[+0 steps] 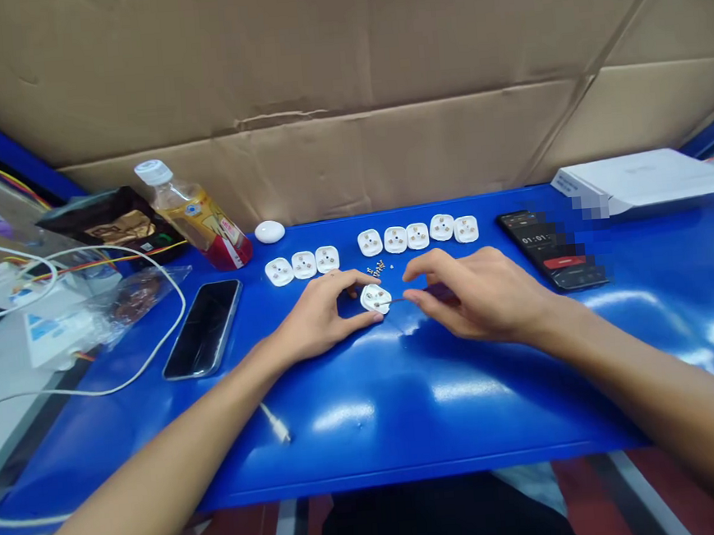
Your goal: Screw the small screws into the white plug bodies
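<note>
Between my hands, a small white plastic piece (375, 299) with metal parts inside lies on the blue table. My left hand (329, 312) grips its edges with thumb and fingers. A thin dark screwdriver (398, 300) is held in my right hand (474, 295), its tip reaching the piece; the handle is mostly hidden by the palm. Just behind the piece is a small pile of screws (378, 269). Farther back, similar white pieces stand in two rows, three on the left (303, 264) and several on the right (417, 236).
A black phone (204, 329) and a tilted drink bottle (205, 222) are at the left, with a white cable (178, 302). Near the front lies a cable plug (278, 429). At the right are another phone (553, 250) and a white box (647, 179). Cardboard (379, 76) stands behind.
</note>
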Motion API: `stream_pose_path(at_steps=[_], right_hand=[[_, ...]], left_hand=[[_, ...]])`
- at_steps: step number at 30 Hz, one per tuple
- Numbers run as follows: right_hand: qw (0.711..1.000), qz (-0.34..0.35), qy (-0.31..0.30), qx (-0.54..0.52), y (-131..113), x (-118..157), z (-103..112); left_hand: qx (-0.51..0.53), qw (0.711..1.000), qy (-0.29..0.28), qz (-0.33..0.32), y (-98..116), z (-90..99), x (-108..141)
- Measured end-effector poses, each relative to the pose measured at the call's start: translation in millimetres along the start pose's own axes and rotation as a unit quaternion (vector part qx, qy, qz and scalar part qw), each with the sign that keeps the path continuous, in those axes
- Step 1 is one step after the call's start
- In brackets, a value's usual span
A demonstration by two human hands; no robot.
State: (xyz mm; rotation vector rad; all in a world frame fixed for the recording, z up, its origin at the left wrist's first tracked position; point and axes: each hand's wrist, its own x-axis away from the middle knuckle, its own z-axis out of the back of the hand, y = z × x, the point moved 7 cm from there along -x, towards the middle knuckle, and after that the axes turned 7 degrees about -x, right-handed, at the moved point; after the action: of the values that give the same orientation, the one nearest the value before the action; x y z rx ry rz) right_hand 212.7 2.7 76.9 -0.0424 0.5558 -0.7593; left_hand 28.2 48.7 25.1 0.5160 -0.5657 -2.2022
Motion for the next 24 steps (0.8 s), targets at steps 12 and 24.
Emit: stream_pose_path(at_steps=[12, 24], right_hand=[[0.998, -0.004, -0.037, -0.042, 1, -2, 0], [0.994, -0.079, -0.034, -0.067, 0, -7, -1]], left_hand=[[0.037, 0.999, 0.002, 0.019, 0, 0.9, -1], [0.108, 0.991, 0.040, 0.068, -12, -2.9, 1]])
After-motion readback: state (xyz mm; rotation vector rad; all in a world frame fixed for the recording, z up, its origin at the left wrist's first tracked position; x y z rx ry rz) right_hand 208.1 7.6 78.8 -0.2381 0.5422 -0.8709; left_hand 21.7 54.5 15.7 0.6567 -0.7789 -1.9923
